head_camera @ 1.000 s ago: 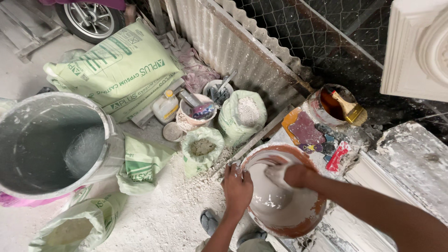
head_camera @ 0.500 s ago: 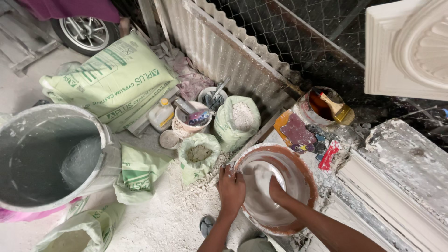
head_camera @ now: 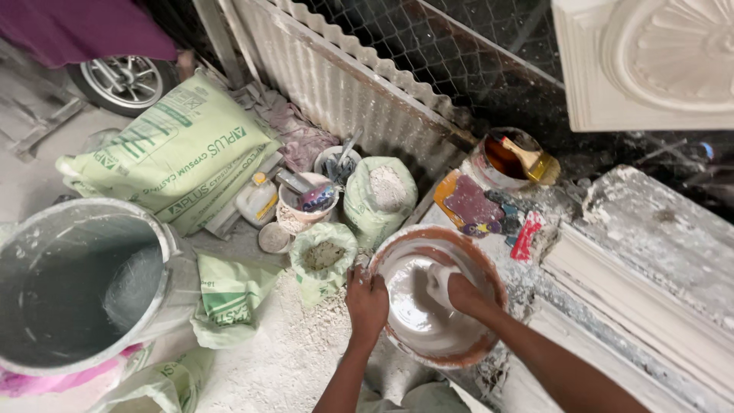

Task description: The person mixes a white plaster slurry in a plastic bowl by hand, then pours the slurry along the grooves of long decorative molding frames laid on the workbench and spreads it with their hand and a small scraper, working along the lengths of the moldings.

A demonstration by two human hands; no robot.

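While our left hand (head_camera: 367,302) clamps the bowl's rim (head_camera: 382,252) steady, our coated right hand (head_camera: 447,289), fingers curled around nothing but wet plaster (head_camera: 413,317), works inside.

The right hand (head_camera: 447,287) sat in the round orange-rimmed bowl of wet white plaster (head_camera: 409,321), its fingers coated, so its grip could not be read. The left hand (head_camera: 367,302) clasped the bowl's rim, its fingertips hidden over the edge. Both forearms ran off the bottom edge. The big grey plastic bucket (head_camera: 76,283) was cut by the left edge. Only part of the spoked wheel (head_camera: 122,80) showed under purple cloth (head_camera: 76,30). The white moulded plaster panel (head_camera: 657,61) was cropped at top right.
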